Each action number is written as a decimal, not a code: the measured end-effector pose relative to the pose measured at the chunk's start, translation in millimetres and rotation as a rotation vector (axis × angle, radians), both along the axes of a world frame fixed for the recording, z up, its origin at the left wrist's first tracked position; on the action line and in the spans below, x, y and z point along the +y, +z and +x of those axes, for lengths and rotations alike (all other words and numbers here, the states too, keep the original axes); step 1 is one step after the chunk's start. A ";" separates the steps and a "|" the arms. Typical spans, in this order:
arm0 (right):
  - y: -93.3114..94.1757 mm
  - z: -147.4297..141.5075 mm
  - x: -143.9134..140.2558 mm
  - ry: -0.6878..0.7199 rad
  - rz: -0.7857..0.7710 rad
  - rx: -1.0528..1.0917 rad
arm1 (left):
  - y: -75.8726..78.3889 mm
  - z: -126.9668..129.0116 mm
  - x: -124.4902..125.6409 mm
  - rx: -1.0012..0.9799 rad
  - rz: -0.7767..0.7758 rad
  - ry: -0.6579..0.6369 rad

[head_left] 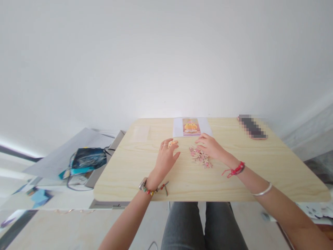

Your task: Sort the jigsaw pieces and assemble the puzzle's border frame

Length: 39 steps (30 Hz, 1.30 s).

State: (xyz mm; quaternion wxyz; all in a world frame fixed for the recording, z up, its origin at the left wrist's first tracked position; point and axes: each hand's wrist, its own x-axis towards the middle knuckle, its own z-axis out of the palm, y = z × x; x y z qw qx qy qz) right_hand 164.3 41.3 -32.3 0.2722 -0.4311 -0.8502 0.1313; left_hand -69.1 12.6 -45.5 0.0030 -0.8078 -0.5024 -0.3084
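A loose heap of small pinkish jigsaw puzzle pieces [200,157] lies on the wooden table [223,180]. My right hand [209,145] hovers at the heap's upper right edge, fingers bent and apart, with nothing seen in them. To the left, my left hand [167,154] is over a smaller cluster of orange-yellow puzzle pieces [172,143]. Its thumb stands away from the fingers, which partly cover that cluster. Behind both hands lies a white sheet [178,127] with a printed picture [191,127] of a yellow-orange figure on pink.
A phone [252,127], blurred out, rests at the table's back right. A clear flat sheet [141,133] is at the back left. Beside the table, a dark blue bag [89,158] and papers [65,152] lie on a lower white surface. A wall rises behind.
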 end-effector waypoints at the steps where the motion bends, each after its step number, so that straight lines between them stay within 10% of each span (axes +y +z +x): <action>1: -1.2 8.1 -4.9 -0.005 -0.023 -0.018 | 0.0 5.9 -0.7 0.009 -0.014 -0.028; 22: 6.0 -0.3 -17.7 -0.007 -0.076 -0.079 | -9.0 45.9 21.5 0.172 -0.061 -0.057; 39: 16.3 -7.4 -22.4 0.110 0.099 -0.023 | 24.9 36.3 3.8 0.040 0.026 -0.294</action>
